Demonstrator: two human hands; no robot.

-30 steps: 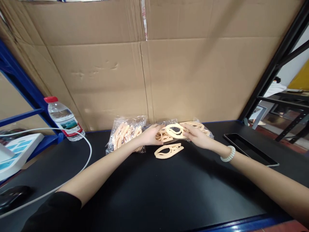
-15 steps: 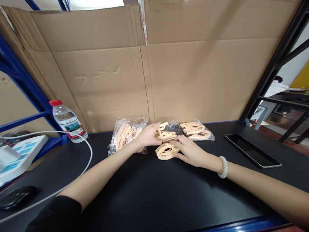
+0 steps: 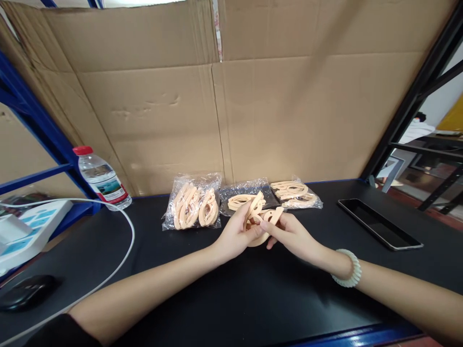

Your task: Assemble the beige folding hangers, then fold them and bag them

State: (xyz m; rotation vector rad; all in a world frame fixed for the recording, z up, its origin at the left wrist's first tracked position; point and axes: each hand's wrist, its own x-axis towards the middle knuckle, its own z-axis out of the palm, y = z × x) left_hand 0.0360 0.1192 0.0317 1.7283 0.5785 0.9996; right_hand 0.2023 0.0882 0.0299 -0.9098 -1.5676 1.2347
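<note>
Both hands meet over the black table (image 3: 231,299) and hold a small stack of beige oval plastic pieces (image 3: 261,218) between them. My left hand (image 3: 237,232) grips the stack from the left with fingers curled round it. My right hand (image 3: 289,233), with a white bracelet on the wrist, pinches the stack from the right. Just behind the hands lie three clear bags of the same pieces: a left bag (image 3: 192,206), a middle bag (image 3: 237,198) and a right bag (image 3: 294,194).
A water bottle (image 3: 99,178) with a red cap stands at the back left beside a blue rack. A white cable (image 3: 119,260) loops across the left side, near a black mouse (image 3: 25,291). A dark phone (image 3: 379,223) lies at the right. Cardboard (image 3: 224,106) walls the back.
The hands drew back from the middle bag toward me. The loose pieces that lay on the table are now lifted and held together between both hands.
</note>
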